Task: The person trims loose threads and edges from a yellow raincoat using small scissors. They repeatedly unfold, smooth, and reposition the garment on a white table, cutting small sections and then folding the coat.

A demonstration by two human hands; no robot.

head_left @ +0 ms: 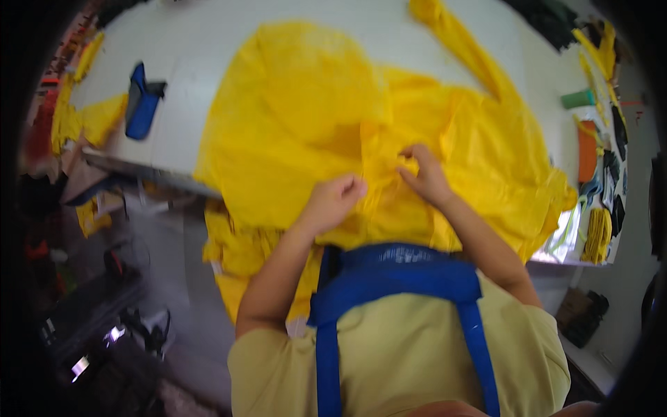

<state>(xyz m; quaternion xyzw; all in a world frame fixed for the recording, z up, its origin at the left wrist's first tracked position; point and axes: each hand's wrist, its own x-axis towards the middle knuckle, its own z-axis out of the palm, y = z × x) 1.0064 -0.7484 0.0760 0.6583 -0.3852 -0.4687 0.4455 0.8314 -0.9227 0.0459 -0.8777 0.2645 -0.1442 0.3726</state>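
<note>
A large yellow jacket (278, 125) of smooth, crinkled fabric is spread over the white table. One long sleeve (467, 43) stretches toward the far edge, and part of the fabric hangs over the near side. Above the jacket's middle, my left hand (336, 200) is closed, thumb against curled fingers; whatever it pinches, if anything, is too small to make out. Just to its right, my right hand (425, 176) hovers near a fold, thumb and forefinger apart with nothing visible between them. A dark gap in the fabric shows just beyond both hands.
On the table's left lies a blue and dark angular object (142, 104), near more yellow fabric (103, 119). At right are a green roll (578, 99), an orange item (588, 151) and a yellow bundle (596, 235). The table's edge (149, 174) shows at left.
</note>
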